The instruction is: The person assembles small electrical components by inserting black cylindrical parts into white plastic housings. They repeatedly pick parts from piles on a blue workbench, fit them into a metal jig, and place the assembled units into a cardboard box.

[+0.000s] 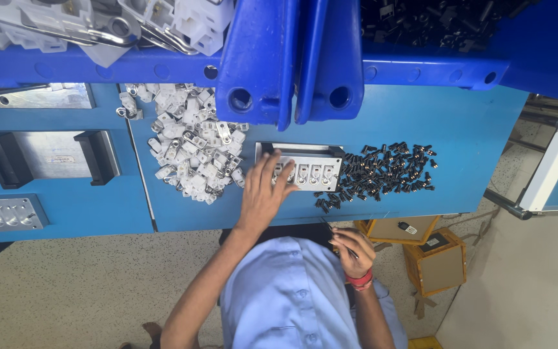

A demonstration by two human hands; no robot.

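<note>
Fingers (pixel 272 169) on metal jig (pixel 318 152) between part piles (pixel 192 145)

I am looking at a small-parts assembly station in a workshop or factory. A blue workbench (pixel 473 129) runs across the scene, with metal fixture plates (pixel 46 155) set into its top on the left and a metal jig (pixel 305 169) with a row of slots near the middle. A loose heap of white plastic parts (pixel 192 145) lies left of that jig and a scatter of small black parts (pixel 385 171) right of it. Blue bins (pixel 272 58) at the far side hold more of both. Below is a speckled floor (pixel 66 291) with cardboard boxes (pixel 437 265).
</note>
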